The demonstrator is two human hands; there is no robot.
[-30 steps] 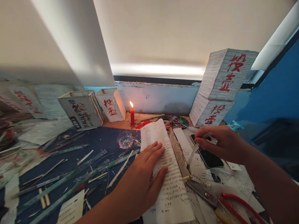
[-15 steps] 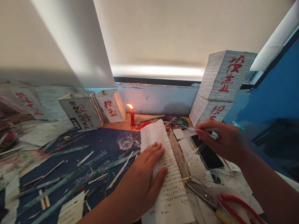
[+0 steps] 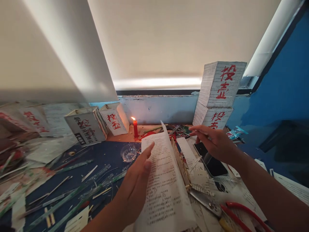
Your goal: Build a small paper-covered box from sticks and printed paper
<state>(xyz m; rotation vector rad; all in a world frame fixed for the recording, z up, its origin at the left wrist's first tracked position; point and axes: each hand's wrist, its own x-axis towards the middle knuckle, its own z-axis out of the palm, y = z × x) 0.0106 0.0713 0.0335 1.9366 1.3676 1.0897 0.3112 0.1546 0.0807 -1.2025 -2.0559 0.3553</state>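
Observation:
My left hand (image 3: 132,183) is held edge-on along the left side of a folded printed paper sheet (image 3: 164,183), its fingers stretched out; contact with the sheet is hard to judge. The paper's right part stands raised. Just right of it is a narrow cardboard panel (image 3: 182,164) edged with thin sticks. Above a black phone (image 3: 216,166), my right hand (image 3: 214,141) pinches a thin, pale translucent stick (image 3: 193,131), partly hidden by the fingers. Red-handled cutters (image 3: 212,206) lie at the lower right.
A lit red candle (image 3: 135,129) stands at the back, near a clear round dish (image 3: 128,153). Paper-covered boxes with red characters stand left (image 3: 84,127) and stacked right (image 3: 223,85). Plastic strips (image 3: 72,193), sticks and paper scraps litter the blue tabletop (image 3: 106,151).
My left hand has lifted off the paper's face and turned edge-on at its left side. The sheet's right part has risen. My right hand appears farther left in view, still holding the stick.

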